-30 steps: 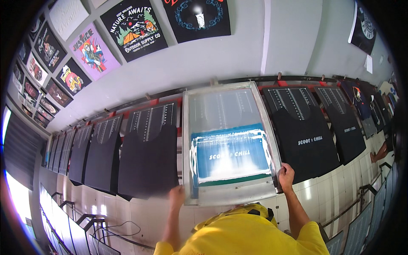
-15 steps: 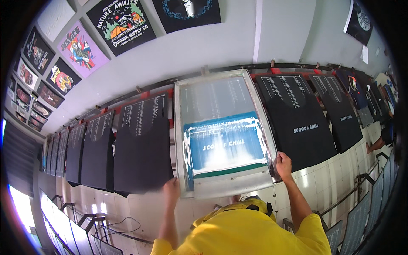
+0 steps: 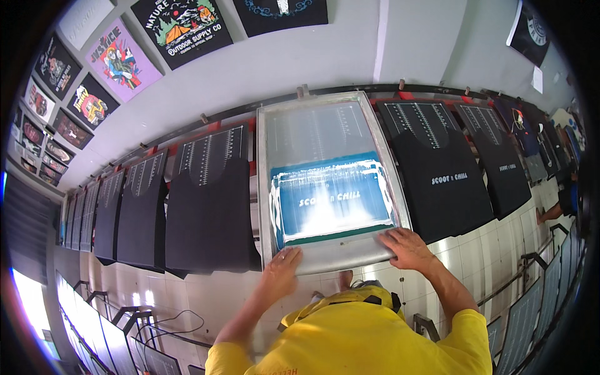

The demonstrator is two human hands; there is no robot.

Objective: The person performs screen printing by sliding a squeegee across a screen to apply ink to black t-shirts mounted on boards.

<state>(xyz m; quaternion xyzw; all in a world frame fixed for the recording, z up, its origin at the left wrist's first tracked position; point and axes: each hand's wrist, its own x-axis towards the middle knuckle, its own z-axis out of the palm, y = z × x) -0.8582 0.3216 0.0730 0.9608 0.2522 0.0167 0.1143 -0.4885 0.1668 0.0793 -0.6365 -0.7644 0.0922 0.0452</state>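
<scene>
A silver-framed printing screen point(image 3: 340, 251) lies over a board in the middle of the row. Its mesh has a blue stencil area point(image 3: 297, 219) streaked with white ink, and pale lettering shows in the blue. Gripping the near left corner of the frame is my left hand point(image 3: 282, 274), its fingers over the edge. My right hand point(image 3: 409, 250) holds the near right part of the same rail, fingers bent over the top. Through the upper mesh the ruled board beneath shows faintly; most of the shirt under the screen is hidden.
To the right, a black shirt point(image 3: 437, 194) with white lettering lies on its board, another lettered one beyond it. Plain black shirts point(image 3: 209, 219) line the boards to the left. A rail point(image 3: 231, 115) runs behind. Another row of boards point(image 3: 519, 328) stands at lower right.
Both hands have moved from the sides of the screen frame onto its near rail, the left inward and the right inward. The screen and nearby shirts sit slightly higher in the picture.
</scene>
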